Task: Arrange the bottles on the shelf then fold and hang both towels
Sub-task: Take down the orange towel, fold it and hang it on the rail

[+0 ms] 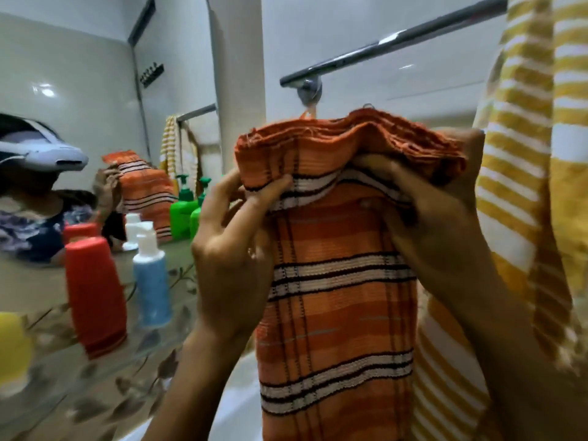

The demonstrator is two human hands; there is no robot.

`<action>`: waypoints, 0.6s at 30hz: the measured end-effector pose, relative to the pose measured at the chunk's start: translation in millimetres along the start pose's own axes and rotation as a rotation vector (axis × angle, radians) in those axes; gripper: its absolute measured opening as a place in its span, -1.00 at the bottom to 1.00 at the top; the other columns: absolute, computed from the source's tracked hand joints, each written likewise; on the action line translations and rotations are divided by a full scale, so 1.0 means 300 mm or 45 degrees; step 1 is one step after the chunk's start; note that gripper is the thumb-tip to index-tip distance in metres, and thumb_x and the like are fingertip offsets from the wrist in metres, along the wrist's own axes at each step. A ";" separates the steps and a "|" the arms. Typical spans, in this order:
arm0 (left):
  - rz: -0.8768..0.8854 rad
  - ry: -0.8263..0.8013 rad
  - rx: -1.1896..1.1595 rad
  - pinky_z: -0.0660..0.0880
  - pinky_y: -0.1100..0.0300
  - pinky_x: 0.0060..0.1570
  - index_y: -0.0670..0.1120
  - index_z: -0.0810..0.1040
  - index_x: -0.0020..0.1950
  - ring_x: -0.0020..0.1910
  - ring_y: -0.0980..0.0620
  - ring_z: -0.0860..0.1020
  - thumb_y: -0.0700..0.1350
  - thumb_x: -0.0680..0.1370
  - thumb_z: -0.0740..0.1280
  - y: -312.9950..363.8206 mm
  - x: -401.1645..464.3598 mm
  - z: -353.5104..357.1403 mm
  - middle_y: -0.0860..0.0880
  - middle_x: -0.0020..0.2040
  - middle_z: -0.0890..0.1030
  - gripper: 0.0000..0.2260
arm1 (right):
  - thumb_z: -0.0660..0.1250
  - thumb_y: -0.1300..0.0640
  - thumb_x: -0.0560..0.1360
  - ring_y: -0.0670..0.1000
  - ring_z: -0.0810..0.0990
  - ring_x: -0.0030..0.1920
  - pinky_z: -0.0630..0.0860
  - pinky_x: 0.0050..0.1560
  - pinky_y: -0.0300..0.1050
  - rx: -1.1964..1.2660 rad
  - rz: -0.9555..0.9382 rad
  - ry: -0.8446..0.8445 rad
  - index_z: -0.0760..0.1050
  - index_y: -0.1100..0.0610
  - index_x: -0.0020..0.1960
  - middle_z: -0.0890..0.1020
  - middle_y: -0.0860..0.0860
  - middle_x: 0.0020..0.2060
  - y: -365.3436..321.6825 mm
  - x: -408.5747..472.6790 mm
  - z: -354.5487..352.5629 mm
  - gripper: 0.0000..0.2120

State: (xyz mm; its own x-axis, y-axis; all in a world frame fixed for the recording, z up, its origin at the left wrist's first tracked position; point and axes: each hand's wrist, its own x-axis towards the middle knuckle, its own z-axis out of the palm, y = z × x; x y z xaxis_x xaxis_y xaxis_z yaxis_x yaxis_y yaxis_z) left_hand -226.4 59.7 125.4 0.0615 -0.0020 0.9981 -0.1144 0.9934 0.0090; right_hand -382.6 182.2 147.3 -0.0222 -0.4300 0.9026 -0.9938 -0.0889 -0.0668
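Standing on the leaf-patterned shelf (105,405) at far left, a blurred yellow container (12,342) comes first, then a red bottle (95,294), a blue bottle (152,281) with a white cap, and two green pump bottles (179,214) by the mirror (63,106); their contents cannot be seen. The left hand (235,249) pinches the folded orange striped towel (337,297) near its top left corner, thumb on the front. The right hand (436,224) grips the towel's upper right, fingers curled into the fold. Above runs the chrome towel rail (397,39), with the yellow striped towel (537,186) draped over its right end.
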 end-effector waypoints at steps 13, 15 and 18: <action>0.042 -0.033 -0.209 0.55 0.13 -0.08 -0.14 0.51 0.27 0.00 -0.10 0.57 -0.46 0.43 0.30 -0.321 0.364 0.353 -0.14 0.21 0.54 -0.55 | 0.33 0.24 0.49 0.25 0.50 0.11 0.46 0.19 0.17 -0.783 -0.151 0.223 0.55 0.16 0.24 0.43 0.23 0.18 0.056 0.485 -0.032 -0.68; -0.014 -0.051 -0.254 0.52 0.14 -0.08 -0.11 0.51 0.27 0.01 -0.12 0.58 -0.44 0.43 0.30 -0.346 0.428 0.413 -0.12 0.23 0.53 -0.55 | 0.40 0.27 0.44 0.21 0.49 0.15 0.45 0.22 0.16 -0.834 -0.065 0.074 0.55 0.08 0.24 0.40 0.17 0.23 0.061 0.572 -0.053 -0.62; -0.153 -0.062 -0.461 0.52 0.14 0.06 -0.11 0.53 0.24 0.10 -0.07 0.54 -0.39 0.43 0.33 -0.382 0.537 0.509 -0.09 0.23 0.52 -0.59 | 0.40 0.33 0.41 0.16 0.53 0.11 0.51 0.19 0.06 -0.791 0.042 0.031 0.61 -0.03 0.10 0.42 0.05 0.20 0.083 0.704 -0.100 -0.64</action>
State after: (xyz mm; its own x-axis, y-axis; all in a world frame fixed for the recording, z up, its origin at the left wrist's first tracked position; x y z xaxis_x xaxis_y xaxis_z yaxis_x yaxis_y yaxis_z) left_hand -354.9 -71.8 294.5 0.0052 -0.1180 0.9930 0.2490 0.9619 0.1130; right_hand -415.1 116.1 349.0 -0.0491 -0.4026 0.9141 -0.8702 0.4664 0.1586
